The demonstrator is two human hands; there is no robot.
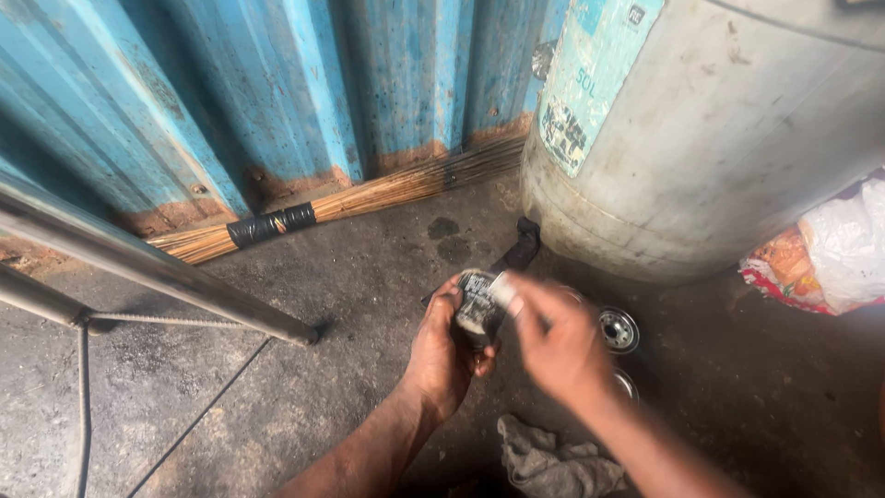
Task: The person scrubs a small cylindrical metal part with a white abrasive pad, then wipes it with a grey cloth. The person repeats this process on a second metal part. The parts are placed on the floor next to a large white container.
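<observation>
At the far right we see a pale blue rectangular label (590, 78) with a dark printed patch stuck on the grey drum (737, 138), and at the right edge a white plastic bag (853, 244) over an orange-red printed package (784, 263).

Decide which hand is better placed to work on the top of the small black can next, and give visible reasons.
The right hand, probably. The left hand is wrapped around the small black can, steadying it, while the right hand's fingers sit at its top rim, blurred as if moving.
</observation>
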